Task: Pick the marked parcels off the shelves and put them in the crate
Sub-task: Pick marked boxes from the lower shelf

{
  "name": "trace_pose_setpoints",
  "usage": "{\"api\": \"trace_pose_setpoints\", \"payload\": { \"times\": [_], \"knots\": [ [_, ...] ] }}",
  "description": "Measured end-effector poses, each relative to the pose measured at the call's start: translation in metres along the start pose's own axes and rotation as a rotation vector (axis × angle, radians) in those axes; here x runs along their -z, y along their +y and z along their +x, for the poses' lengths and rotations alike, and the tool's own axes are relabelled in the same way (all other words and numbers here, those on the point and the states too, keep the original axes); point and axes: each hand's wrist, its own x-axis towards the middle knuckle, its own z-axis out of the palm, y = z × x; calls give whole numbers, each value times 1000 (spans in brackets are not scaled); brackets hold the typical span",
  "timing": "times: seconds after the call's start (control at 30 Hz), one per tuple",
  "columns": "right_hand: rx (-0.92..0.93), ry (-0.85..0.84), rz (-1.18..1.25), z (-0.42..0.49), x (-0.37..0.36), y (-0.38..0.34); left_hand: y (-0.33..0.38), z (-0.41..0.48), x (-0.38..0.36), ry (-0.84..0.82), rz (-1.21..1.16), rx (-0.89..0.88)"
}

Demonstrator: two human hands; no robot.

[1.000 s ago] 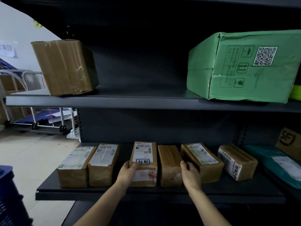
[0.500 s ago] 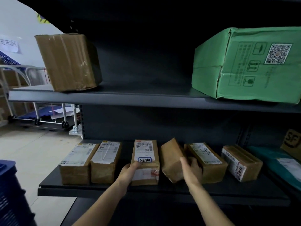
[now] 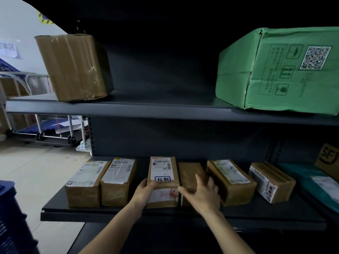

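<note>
Left hand (image 3: 145, 191) grips the marked parcel (image 3: 162, 173) at its front corner, thumb by the blue sticker (image 3: 162, 179), down on the lower shelf (image 3: 256, 213); right hand (image 3: 201, 193), fingers spread, rests on the plain parcel (image 3: 190, 171) beside it, likely holding that one back

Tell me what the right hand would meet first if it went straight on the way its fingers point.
The right hand spreads up-left over the plain brown parcel; its index finger aims at the stickered parcel, probably meeting that box's right edge first. Contact is unclear.
</note>
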Motion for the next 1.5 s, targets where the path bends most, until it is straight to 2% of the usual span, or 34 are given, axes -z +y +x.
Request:
{"api": "trace_pose_setpoints", "payload": {
  "times": [0.17,0.23,0.3,0.37,0.47,0.6,0.9,1.1,1.27,1.37,1.43,1.5],
  "knots": [
    [-71,84,137,3,4,8,2,-3,5,-15,2,-11],
    [-134,78,440,6,9,14,2,-6,5,-23,-9,-10],
    [-243,39,864,9,12,15,2,-6,4,-19,-21,-13],
    [-388,-85,1107,7,10,14,1,-7,4,-13,-25,-23],
    [-471,-220,1243,3,3,18,-2,-10,6,-26,-18,-54],
    [-427,-210,1311,1,-6,25,-5,-13,12,-65,-54,-86],
    [-356,-180,1211,1,-10,25,-6,-15,16,-76,-68,-75],
    [-226,-62,1079,5,-8,14,1,-11,13,17,-56,-18],
    [-163,-42,951,2,-1,11,0,-7,15,50,-105,-8],
    [-78,166,731,8,16,27,2,-5,16,88,-171,-7],
    [-56,356,481,17,33,45,6,-4,17,118,-202,-46],
    [-88,447,220,26,47,67,13,-4,16,133,-228,-108]
  ]
}}
